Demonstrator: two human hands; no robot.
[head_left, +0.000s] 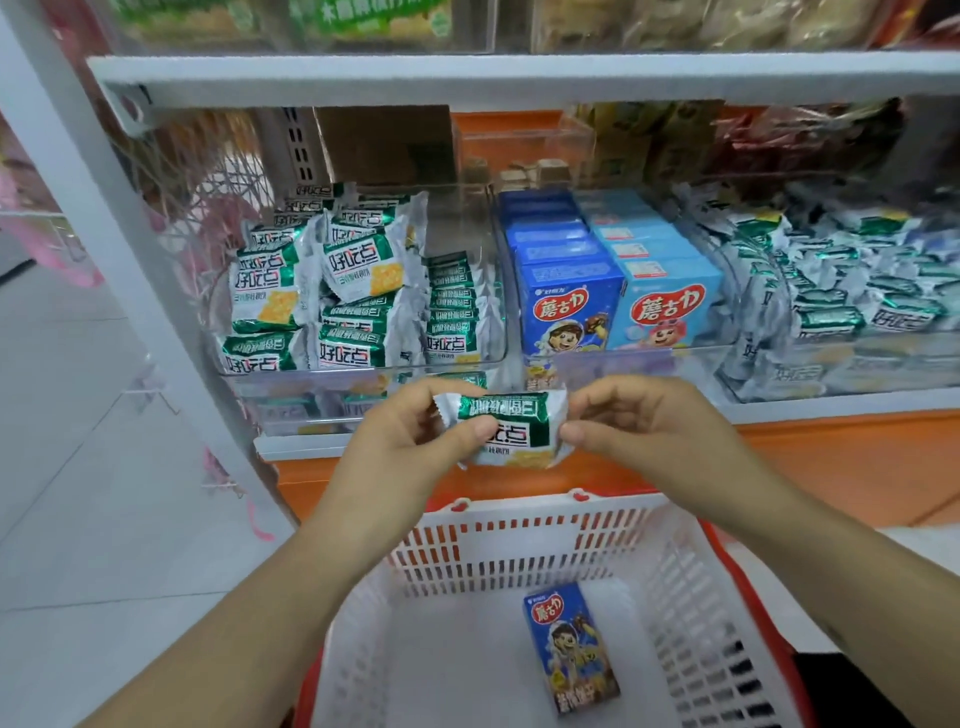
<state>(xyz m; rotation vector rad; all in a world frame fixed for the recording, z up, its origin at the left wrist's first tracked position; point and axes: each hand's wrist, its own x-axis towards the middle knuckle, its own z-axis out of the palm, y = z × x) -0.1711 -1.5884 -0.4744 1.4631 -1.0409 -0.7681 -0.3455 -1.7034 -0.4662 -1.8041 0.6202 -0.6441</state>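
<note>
A small green-and-silver cracker packet (511, 428) hangs in the air in front of the shelf, above the basket. My left hand (415, 431) pinches its left end between thumb and fingers. My right hand (639, 421) pinches its right end the same way. Below stands a white shopping basket (519, 540) with red trim. A dark blue snack box (571, 647) lies flat on the basket's floor.
A clear bin (483, 358) of the same green packets sits on the shelf at left. Blue snack boxes (571, 301) and light blue ones (670, 306) fill the middle bin. More green packets (831, 301) lie at right. A white shelf post (130, 249) stands left.
</note>
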